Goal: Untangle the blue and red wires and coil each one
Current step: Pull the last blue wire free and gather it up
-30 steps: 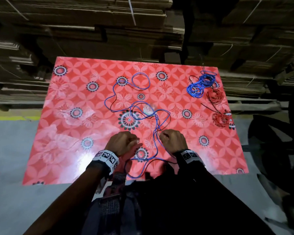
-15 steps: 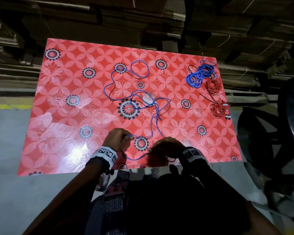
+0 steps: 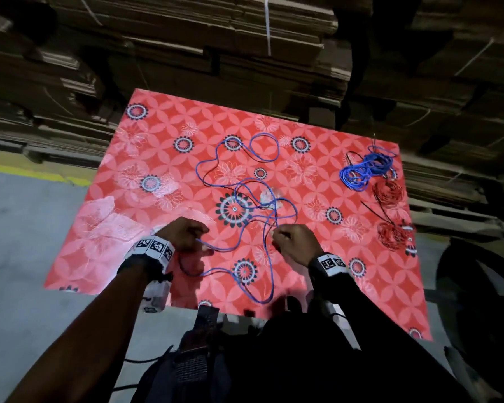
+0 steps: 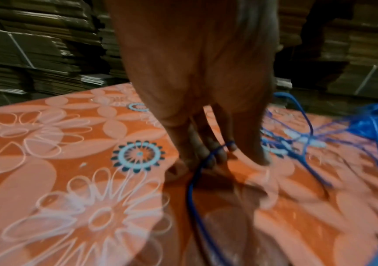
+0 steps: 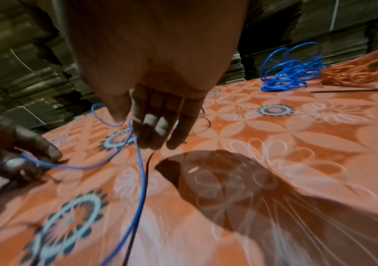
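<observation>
Two hands work one loose blue wire (image 3: 246, 181) over a red patterned tablecloth (image 3: 146, 228). The left hand (image 3: 186, 234) pinches the wire between thumb and curled fingers, and the right hand (image 3: 296, 242) has its fingers curled down over another stretch of the same wire, just above the cloth. Between the hands the wire sags in a loop toward the near edge; beyond them it wanders in several open curves across the middle of the cloth, with a thin dark strand (image 3: 207, 173) running alongside it.

At the far right of the cloth lie three bundles: one blue coil (image 3: 361, 173) and two red coils (image 3: 389, 191) (image 3: 393, 235), the blue one touching the nearer red.

The left wrist view shows the wire (image 4: 194, 180) crossing the left fingertips (image 4: 208, 153) and dropping in an arc, a detail the head view blurs. The right wrist view shows the right fingers (image 5: 160, 126) hanging together with the wire (image 5: 142, 180) falling from them, and the left hand (image 5: 12, 153) nipping the wire. Stacked cardboard (image 3: 216, 39) fills the background.
</observation>
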A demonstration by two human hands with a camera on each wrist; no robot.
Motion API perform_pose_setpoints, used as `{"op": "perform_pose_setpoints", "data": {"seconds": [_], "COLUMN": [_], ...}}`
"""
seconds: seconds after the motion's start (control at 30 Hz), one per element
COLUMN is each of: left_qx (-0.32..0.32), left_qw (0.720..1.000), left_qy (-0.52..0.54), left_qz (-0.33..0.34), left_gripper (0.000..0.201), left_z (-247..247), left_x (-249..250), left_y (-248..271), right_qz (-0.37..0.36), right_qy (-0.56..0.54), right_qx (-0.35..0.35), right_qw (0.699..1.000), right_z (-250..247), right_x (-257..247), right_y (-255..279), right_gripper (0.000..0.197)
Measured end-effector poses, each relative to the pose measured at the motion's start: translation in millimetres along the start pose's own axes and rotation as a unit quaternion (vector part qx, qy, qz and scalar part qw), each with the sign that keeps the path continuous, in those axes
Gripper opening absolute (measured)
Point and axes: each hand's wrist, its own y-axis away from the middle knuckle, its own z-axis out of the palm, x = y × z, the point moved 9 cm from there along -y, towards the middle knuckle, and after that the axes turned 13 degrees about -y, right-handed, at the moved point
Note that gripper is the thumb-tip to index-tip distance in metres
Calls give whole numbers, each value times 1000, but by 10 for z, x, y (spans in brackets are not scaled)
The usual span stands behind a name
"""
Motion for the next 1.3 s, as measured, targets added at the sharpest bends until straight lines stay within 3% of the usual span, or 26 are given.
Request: {"op": "perform_pose_setpoints", "data": {"seconds": [0.1,0.23,0.4,0.53,0.63,0.8,0.93,1.0,1.17,1.3], "left_qx": [-23,38,125,152,168,199,209,216,214,224], "left_qw": [996,988,983,980,978,974,973,972,973,971], "left_qy": [80,148,132,122,117,103,92,86,79,75], "left_qz": [-8,30,16,24,31,26,27,27,30,45], "left_gripper": [52,48,23,15,12,11,4,4,5,8], "left_z": [0,-247,-487,-563,-638,-829,-914,-951,-998,-1056], "left_x": [208,452,486,451,414,344,328,316,363,567], "left_y": [7,-104,-312,-404,-425,-454,-473,-487,-566,-653], "right_qz": [-53,-69,-54,-29,-32,-67,-102,-101,-96,-102], "right_qy": [0,4,76,149,189,265,340,330,301,196], "right_qx": [54,79,62,10,-42,-51,-64,-43,-19,73], "right_qw": [997,994,994,988,981,961,933,938,949,973], "right_z": [-278,-527,-532,-388,-270,-283,-233,-273,-365,-692], "right_x": [-264,-497,-619,-576,-580,-575,-553,-550,-507,-562], "right_y": [-287,-765,-1533,-2130,-2414,-2689,-2881,-2948,-2920,-2669], "right_gripper": [35,34,19,42,39,66,65,60,22,15]}}
